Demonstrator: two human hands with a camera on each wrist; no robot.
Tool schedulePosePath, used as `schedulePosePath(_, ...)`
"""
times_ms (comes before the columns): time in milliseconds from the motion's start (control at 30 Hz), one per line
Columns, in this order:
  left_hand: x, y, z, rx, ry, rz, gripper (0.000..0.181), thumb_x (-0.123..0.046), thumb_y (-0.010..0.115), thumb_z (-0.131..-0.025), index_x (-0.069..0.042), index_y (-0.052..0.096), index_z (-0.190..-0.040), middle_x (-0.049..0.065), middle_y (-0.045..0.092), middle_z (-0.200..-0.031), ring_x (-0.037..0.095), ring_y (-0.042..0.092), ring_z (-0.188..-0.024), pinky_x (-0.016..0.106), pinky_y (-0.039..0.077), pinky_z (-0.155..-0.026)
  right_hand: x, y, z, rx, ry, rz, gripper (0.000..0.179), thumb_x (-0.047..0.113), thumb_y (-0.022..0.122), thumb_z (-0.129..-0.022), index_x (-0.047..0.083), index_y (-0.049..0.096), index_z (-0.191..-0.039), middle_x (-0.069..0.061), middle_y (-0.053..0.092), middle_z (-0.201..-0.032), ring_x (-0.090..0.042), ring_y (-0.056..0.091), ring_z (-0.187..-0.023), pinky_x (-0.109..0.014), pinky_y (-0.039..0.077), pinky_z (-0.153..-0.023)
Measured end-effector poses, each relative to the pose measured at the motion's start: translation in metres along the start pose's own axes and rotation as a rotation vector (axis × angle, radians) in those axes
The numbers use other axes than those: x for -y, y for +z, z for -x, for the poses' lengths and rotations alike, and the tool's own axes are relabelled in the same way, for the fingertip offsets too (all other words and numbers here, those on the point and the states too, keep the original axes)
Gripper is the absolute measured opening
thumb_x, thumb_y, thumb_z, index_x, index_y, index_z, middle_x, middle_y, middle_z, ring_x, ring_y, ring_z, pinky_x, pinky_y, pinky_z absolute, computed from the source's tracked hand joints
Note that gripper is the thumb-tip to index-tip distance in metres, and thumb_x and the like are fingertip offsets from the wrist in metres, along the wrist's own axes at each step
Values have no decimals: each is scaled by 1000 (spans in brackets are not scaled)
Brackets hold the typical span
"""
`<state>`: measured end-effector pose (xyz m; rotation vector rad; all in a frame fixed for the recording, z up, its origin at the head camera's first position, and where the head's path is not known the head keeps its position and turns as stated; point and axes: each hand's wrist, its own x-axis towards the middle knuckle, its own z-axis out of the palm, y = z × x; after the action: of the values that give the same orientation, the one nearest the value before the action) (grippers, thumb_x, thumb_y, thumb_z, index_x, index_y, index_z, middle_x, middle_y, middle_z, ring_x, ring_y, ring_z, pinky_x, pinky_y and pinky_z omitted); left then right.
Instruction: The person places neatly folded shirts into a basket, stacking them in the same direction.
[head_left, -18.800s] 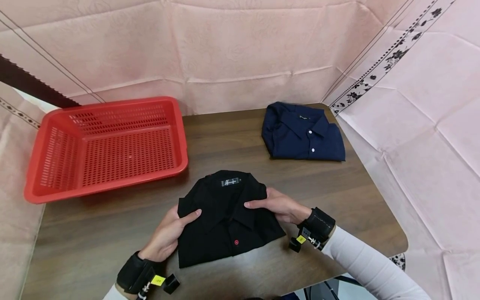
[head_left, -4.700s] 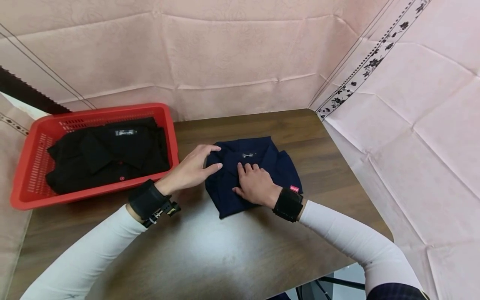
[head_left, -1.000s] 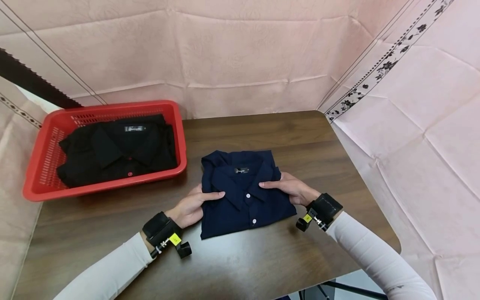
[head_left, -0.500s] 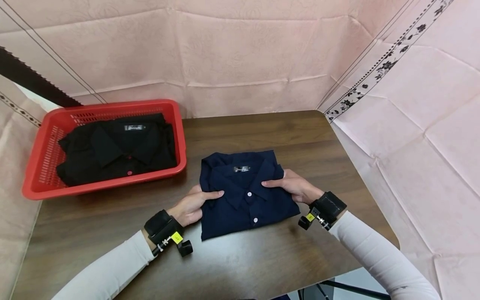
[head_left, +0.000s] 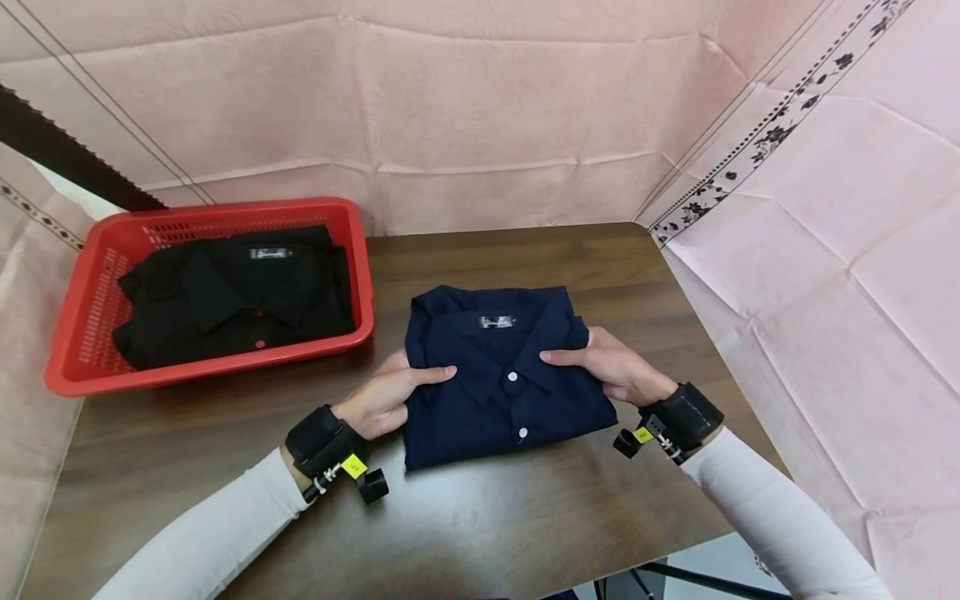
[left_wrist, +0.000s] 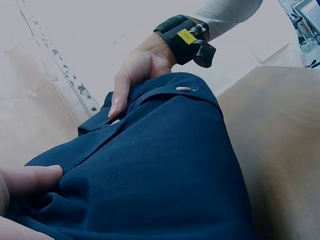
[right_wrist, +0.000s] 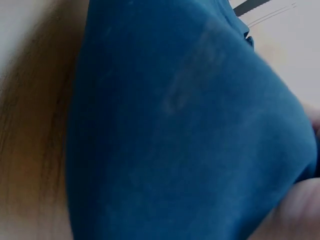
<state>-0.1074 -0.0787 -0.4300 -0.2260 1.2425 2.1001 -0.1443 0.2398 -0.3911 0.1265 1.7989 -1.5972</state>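
A folded navy shirt (head_left: 480,392) with white buttons and a collar label spans the space between both hands in the head view. At its left side my left hand (head_left: 382,396) grips it, thumb lying over the top and the other fingers hidden underneath. On the opposite side my right hand (head_left: 618,367) holds it the same way, thumb on the front near the collar. The left wrist view shows the shirt (left_wrist: 160,150) sagging between the two thumbs. Its fabric (right_wrist: 175,125) fills most of the right wrist view, with part of the right hand at the edge.
Left of the shirt stands a red plastic basket (head_left: 60,367) against the back of the wooden table (head_left: 465,542). A folded black shirt (head_left: 232,308) lies inside it. Pink cloth (head_left: 487,108) hangs behind the table and along its right side.
Earlier the black shirt was in both hands over the table; now it lies in the basket. The navy shirt came from the back right, and over the last second both hands lifted it slightly.
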Motion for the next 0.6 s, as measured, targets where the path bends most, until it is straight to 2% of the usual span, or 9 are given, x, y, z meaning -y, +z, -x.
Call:
schedulePosePath(167,-11,5,5,16,15,-13,64,-8,71,-85,-14,42,-142,7,54,-142,21,55,-123,40,47,-102,11,1,8,-17,-30,32,55,23,75,-83,2,51,-128,-14,67,-120,-30,67,-105,-44,56,-87)
schedulePosePath(400,-29,8,18,38,91,-55,65,-7,70,-86,-16,40,-144,7,52,-144,21,55,-123,39,47,-102,31,7,13,-6,-62,26,50,23,76,-83,1,54,-123,-14,71,-112,-32,68,-100,-44,57,-83)
schedulePosePath(600,-46,7,29,30,136,-87,68,-9,71,-86,-17,39,-145,6,51,-144,21,56,-121,37,49,-99,48,15,14,3,-80,18,53,24,76,-83,2,53,-126,-13,70,-115,-31,68,-101,-44,57,-84)
